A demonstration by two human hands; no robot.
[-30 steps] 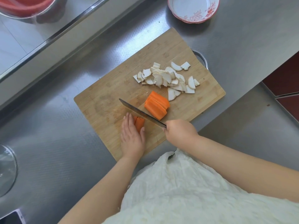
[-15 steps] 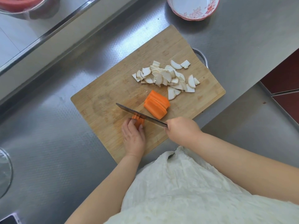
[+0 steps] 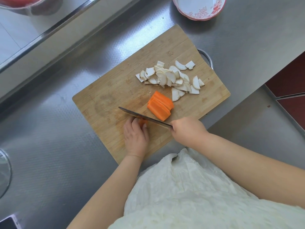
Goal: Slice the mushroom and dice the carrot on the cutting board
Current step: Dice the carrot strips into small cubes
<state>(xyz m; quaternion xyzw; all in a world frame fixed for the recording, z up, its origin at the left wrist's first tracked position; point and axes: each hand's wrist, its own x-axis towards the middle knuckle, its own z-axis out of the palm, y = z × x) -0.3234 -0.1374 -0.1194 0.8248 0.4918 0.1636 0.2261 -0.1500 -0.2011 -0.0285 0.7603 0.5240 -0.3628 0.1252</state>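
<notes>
The left hand curls its fingers over a small carrot piece on the cutting board; the right hand grips the knife, blade against those fingers; beyond the blade lie carrot slabs, then mushroom slices.

The pale rectangular wooden cutting board at mid-frame looked matt, with fine grain and knife scratches. Beneath it the grey stainless-steel counter had a brushed, faintly dimpled sheen. The dark metal knife blade was dull. At the top edge, the white glazed bowl with red flower pattern shone glossy, and the white crinkled cloth garment at lower right was matt
</notes>
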